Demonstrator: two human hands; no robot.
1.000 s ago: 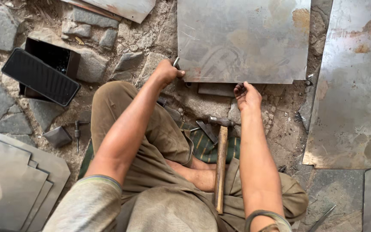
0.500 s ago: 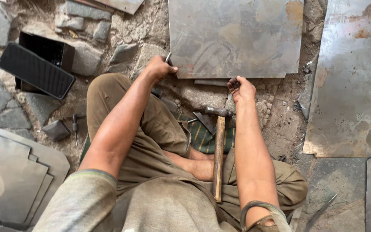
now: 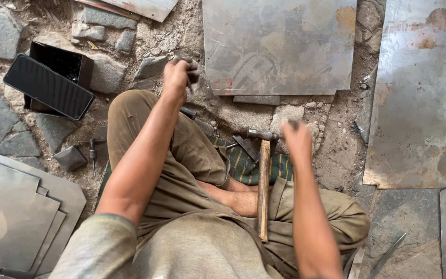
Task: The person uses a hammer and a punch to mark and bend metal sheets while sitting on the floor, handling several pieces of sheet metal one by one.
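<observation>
Khaki trousers point(image 3: 181, 170) cover your crossed legs as you sit on the stone floor point(image 3: 1, 98), a wooden-handled hammer point(image 3: 263, 181) lying across your lap with its steel head pointing away from you, over a green striped cloth point(image 3: 243, 168). Your right hand point(image 3: 295, 139) hovers just beside the hammer head, blurred, so you cannot tell whether its grip is wide or closed; it does not appear to hold anything. Your left hand point(image 3: 179, 77) is raised further out, its grip closed on a thin dark tool point(image 3: 188, 82), too small to name. A stack of grey metal sheets point(image 3: 11, 217) lies at your near left, with a small metal block point(image 3: 70, 157) and a short tool point(image 3: 93, 155) beside your left knee. Beyond them sits a black box point(image 3: 60, 64) with its flat lid point(image 3: 47, 88) leaning across it. Straight ahead, past both hands, a large steel sheet point(image 3: 285, 46) lies flat on the stones, another, rust-spotted sheet point(image 3: 424, 93) to its right.
</observation>
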